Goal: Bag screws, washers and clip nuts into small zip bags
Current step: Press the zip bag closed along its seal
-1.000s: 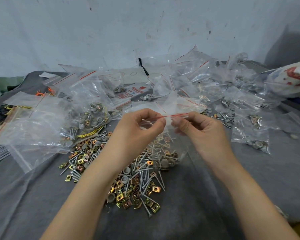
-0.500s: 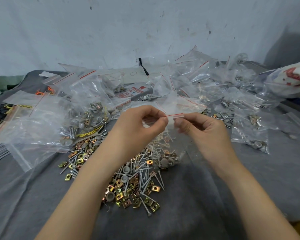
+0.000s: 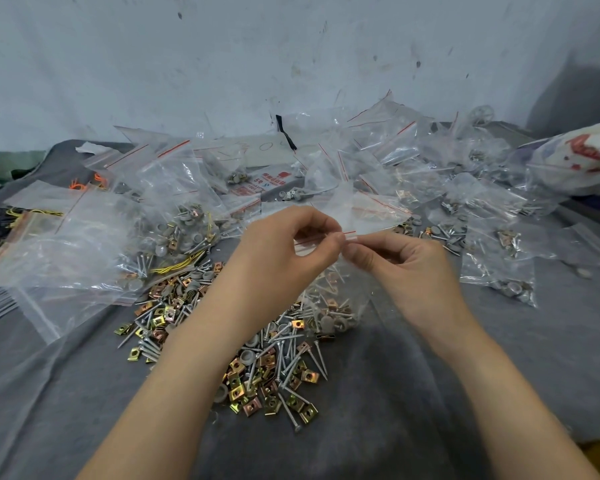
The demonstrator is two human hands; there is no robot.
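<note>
Right of the filled bags (image 3: 174, 216), the grip of the left hand (image 3: 284, 258) pinches the red-striped top of a small zip bag (image 3: 338, 297) hanging over the loose pile of screws, washers and clip nuts (image 3: 271, 368), with the grip of the right hand (image 3: 406, 268) pinching the same strip just beside it.

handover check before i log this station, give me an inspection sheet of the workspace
surface: grey cloth, creased
job's things: zip bag with screws and washers inside, held up; loose pile of screws, washers and clip nuts beneath; filled bags behind
clutter: printed packet far right; orange bands left
grippers: left hand and right hand both pinch the zip bag's red strip
cables: none sure; yellow strands far left, kind unclear
surroundings: stained pale wall
</note>
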